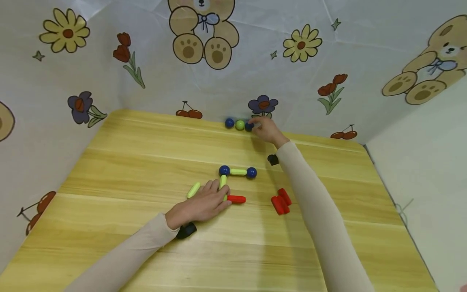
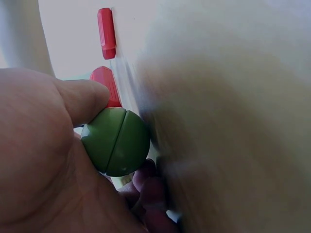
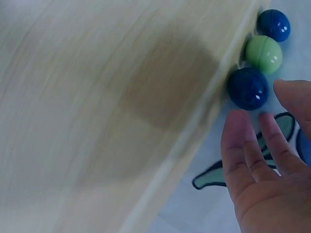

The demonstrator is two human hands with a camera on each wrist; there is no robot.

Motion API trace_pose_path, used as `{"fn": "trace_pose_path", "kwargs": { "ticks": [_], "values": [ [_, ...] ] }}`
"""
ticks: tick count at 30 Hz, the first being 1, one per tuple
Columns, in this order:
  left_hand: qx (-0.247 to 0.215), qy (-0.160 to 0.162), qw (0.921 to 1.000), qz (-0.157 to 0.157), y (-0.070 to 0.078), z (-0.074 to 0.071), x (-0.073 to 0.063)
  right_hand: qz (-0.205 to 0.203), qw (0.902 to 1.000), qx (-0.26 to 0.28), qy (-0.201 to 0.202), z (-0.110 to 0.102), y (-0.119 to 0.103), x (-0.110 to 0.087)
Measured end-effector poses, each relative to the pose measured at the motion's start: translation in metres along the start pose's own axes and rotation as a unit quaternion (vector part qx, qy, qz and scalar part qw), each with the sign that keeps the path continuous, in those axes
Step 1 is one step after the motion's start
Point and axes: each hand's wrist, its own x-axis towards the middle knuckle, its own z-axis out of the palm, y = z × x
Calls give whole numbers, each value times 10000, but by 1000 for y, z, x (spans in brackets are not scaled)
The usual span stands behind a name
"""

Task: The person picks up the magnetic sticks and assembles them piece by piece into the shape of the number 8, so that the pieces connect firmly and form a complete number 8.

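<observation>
My left hand [image 1: 202,205] grips a green ball [image 2: 115,141] at the corner of a magnetic-rod shape, its thumb over the joint with a red rod [image 1: 237,199]. From that corner a yellow-green rod [image 1: 223,181] runs up to a blue ball [image 1: 224,170]. A second yellow-green rod [image 1: 238,172] links this ball to another blue ball [image 1: 251,172]. My right hand [image 1: 268,130] reaches to the table's far edge, thumb and fingers spread around the near blue ball [image 3: 248,88] of a row. Beside it sit a light green ball [image 3: 264,54] and a farther blue ball [image 3: 273,25].
Several red rods [image 1: 281,201] lie together right of the shape, under the right forearm's inner side. A loose yellow-green rod [image 1: 193,190] lies just beyond the left hand. A patterned cloth [image 1: 153,61] rises behind the wooden table [image 1: 146,154].
</observation>
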Motion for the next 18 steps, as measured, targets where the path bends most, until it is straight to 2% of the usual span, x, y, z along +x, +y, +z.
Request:
{"fn": "trace_pose_path", "kwargs": {
  "ticks": [7,12,18],
  "values": [
    [-26,-70,10000,-6,2,-2,0,120,9998,-127,33,10,5,5],
    [23,-60,9999,-95,3,-3,0,46,9997,-225,129,12,6,3],
    [-3,-28,9999,-115,2,-1,0,102,9999,-127,52,12,10,-5]
  ]
}}
